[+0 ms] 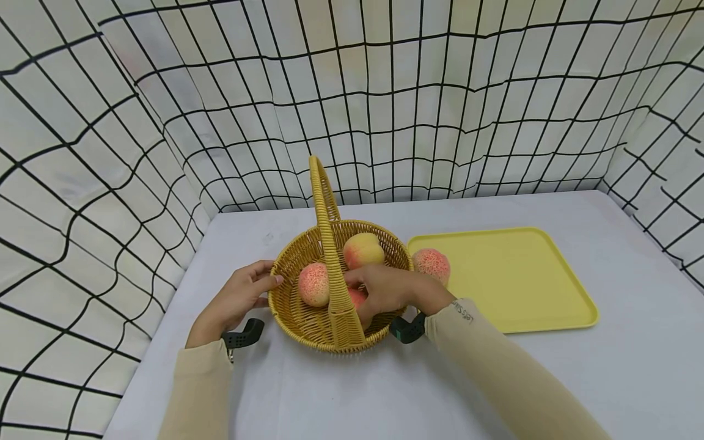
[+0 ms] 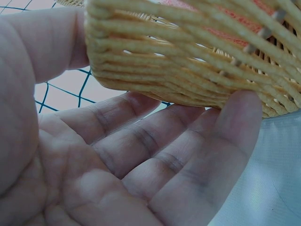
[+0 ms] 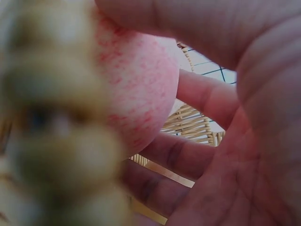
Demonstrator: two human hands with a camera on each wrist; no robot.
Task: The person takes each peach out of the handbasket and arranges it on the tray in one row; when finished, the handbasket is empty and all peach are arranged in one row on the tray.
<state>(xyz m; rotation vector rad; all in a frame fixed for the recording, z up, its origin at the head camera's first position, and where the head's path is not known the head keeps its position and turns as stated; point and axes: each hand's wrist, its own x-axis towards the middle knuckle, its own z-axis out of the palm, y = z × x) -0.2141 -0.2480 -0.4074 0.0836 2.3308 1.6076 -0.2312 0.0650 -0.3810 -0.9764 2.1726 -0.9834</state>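
A yellow wicker basket [image 1: 297,327] with a tall arched handle stands on the table. My left hand [image 1: 239,299] holds its left rim, thumb over the edge and the other fingers against the outer wall, as the left wrist view shows. Inside the basket, my right hand [image 1: 385,287] grips a pink speckled peach [image 3: 141,84], thumb on one side and fingers round the other; the hand and the handle partly hide it in the head view. A second speckled peach [image 1: 314,285] lies left of the handle, and a yellow-red peach [image 1: 363,250] lies behind my right hand.
To the right lies a yellow tray [image 1: 511,281], with another speckled peach [image 1: 432,264] at its left end beside the basket. A white table [image 1: 330,397] bears everything. White walls with black netting [image 1: 385,104] rise at the back and sides.
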